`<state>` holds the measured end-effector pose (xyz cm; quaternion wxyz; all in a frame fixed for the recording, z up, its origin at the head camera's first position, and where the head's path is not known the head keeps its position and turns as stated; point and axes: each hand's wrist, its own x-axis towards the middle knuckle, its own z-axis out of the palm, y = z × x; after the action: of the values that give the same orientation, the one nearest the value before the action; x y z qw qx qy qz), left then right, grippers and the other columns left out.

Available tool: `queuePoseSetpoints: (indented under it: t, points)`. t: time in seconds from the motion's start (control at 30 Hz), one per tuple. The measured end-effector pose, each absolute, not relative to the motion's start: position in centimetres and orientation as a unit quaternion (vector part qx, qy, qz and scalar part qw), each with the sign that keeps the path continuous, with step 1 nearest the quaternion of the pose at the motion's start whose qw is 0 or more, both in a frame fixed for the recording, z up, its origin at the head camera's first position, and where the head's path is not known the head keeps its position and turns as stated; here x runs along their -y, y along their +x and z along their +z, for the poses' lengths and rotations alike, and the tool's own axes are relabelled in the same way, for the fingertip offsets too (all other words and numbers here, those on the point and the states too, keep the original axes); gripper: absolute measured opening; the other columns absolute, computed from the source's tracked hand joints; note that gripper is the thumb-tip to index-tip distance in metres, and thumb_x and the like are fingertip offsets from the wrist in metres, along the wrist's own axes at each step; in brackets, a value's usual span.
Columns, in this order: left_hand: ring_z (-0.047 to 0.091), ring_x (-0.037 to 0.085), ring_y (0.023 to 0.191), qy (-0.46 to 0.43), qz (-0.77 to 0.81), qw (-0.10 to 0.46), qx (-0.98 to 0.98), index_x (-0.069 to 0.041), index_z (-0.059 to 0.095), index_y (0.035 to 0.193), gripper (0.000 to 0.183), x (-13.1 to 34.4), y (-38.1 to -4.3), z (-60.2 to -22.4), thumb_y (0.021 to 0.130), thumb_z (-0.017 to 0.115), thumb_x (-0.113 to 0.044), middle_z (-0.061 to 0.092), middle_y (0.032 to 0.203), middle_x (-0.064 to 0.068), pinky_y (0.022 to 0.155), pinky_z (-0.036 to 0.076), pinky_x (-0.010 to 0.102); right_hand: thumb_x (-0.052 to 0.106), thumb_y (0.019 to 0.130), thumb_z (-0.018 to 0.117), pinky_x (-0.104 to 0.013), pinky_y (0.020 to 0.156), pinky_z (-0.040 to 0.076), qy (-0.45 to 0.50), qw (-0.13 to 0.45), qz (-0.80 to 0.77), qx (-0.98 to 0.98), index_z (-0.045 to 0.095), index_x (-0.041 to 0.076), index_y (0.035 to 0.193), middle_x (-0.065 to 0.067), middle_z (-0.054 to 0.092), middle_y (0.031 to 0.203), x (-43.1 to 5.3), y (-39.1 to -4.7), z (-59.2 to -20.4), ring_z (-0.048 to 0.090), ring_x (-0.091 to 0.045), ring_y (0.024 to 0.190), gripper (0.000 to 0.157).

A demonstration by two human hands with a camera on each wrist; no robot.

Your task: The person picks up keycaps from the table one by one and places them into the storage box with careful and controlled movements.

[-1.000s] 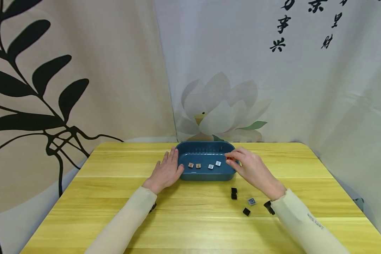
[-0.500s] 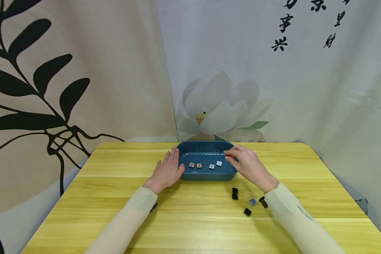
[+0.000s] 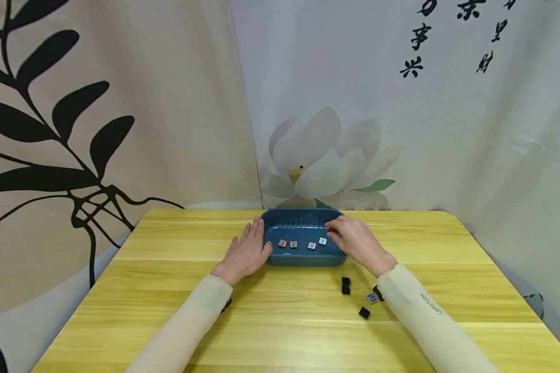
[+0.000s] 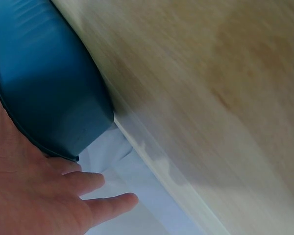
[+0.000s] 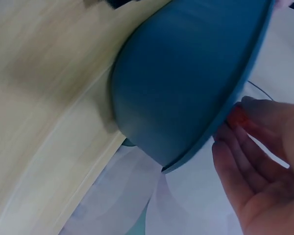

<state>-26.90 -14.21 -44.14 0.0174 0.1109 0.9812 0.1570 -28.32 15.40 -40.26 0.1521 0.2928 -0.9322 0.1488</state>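
A blue tray (image 3: 303, 259) stands near the table's far edge. My left hand (image 3: 243, 252) rests with extended fingers against its left end; the left wrist view shows that hand (image 4: 44, 191) touching the tray's rim. At the tray's right end, my right hand (image 3: 360, 243) pinches a small red piece (image 5: 238, 116) between thumb and fingers, over the rim. The fingers hide most of this piece. Inside the tray lie two tan square pieces (image 3: 282, 243) on the left and two white square pieces (image 3: 311, 246) towards the right.
On the wooden table (image 3: 280, 321), in front of the tray's right side, lie several small black square pieces (image 3: 346, 285). A grey-blue square piece (image 3: 371, 298) sits close to the right wrist's black strap (image 3: 378, 293). A printed curtain (image 3: 191, 103) hangs behind the table.
My right hand has shifted slightly left, further over the tray, still pinching the red piece, and its forearm has swung left. The left hand stays at the tray's end.
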Motion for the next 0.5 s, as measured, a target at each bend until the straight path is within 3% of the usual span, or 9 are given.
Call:
queuePoseSetpoints:
  t: [0.27,0.5]
  points:
    - [0.015,0.039,0.157,0.112,0.156,0.012,-0.981,0.001,0.013,0.164,0.073,14.2,-27.0,-44.2,0.109,0.037,-0.040,0.007,0.173,0.015,0.117,0.025,0.068,0.015,0.093,0.078,-0.034,0.071,0.058,0.279,0.114,0.126,0.945,0.081,0.007,0.102,-0.004,0.072,0.092,-14.7,-29.5,-40.8,0.066,-0.016,0.077,0.012]
    - [0.015,0.039,0.157,0.111,0.154,0.016,-0.982,0.001,0.012,0.164,0.073,14.2,-27.0,-44.2,0.109,0.036,-0.040,0.005,0.173,0.015,0.118,0.024,0.068,0.017,0.095,0.076,-0.038,0.078,0.060,0.274,0.064,0.106,0.954,0.081,0.006,0.102,-0.005,0.076,0.095,-14.0,-30.3,-41.0,0.069,-0.019,0.082,0.013]
